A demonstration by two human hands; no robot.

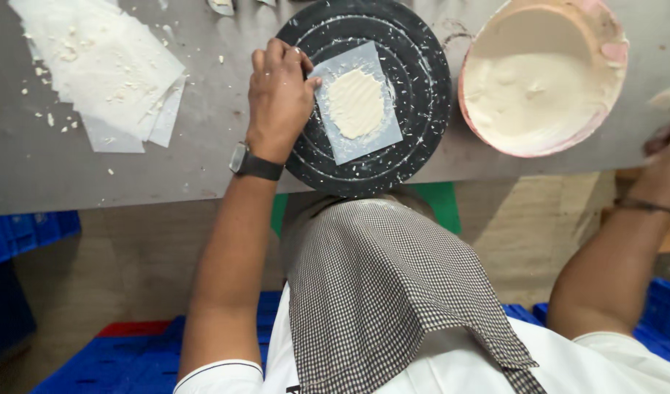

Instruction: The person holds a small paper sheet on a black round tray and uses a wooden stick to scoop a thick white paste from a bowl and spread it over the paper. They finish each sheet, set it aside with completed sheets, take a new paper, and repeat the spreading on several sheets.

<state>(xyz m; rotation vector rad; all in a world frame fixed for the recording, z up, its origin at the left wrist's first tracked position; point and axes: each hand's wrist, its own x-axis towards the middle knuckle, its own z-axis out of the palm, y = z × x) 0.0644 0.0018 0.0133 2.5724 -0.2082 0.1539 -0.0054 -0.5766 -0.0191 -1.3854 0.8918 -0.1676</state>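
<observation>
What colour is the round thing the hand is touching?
The round turntable is black, streaked with white smears; the head view shows it.

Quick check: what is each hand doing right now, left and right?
Left hand: fingers curled on the edge of the paper square lying on the black round disc.
Right hand: mostly out of frame; state cannot be told.
</observation>
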